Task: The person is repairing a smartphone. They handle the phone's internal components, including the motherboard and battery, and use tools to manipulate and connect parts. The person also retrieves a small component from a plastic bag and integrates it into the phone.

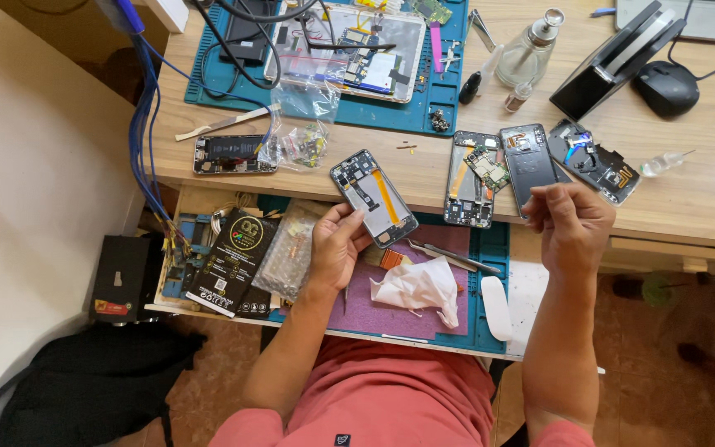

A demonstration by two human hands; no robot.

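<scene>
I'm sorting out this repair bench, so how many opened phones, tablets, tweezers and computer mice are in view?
Opened phones: 5, one in the left hand, the phone frame; four on the wooden desk.
Opened tablets: 1, on the far blue mat.
Tweezers: 2.
Computer mice: 1.
Total: 9.

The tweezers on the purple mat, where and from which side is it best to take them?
Probably at the middle of the tweezers, coming from above. They lie flat on the purple mat, tips toward the left hand, with the crumpled tissue close below, so a top pinch across the slim arms seems clearest.
</scene>
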